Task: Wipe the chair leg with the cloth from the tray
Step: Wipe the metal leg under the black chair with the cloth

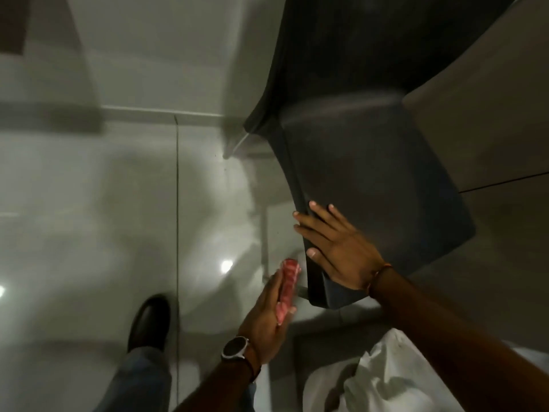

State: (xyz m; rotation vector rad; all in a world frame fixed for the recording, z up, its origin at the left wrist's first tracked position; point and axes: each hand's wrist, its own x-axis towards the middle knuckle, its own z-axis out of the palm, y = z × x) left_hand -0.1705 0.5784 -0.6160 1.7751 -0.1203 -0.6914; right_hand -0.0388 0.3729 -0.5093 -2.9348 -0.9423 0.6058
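Note:
A dark plastic chair (371, 162) stands on the tiled floor at the right, seen from above. My right hand (335, 248) lies flat on the seat's front left corner, fingers spread over the edge. My left hand (267, 316), with a watch on the wrist, holds a folded pink striped cloth (287, 288) just left of that corner, below the seat edge. One pale chair leg (234, 144) shows at the chair's far left side; the near leg under the corner is hidden by the seat.
Glossy grey floor tiles (118, 218) spread to the left with light reflections. My black shoe (150, 321) and jeans leg stand at lower left. White fabric (386, 379) lies at lower right. A grey table or panel (490, 114) abuts the chair at the right.

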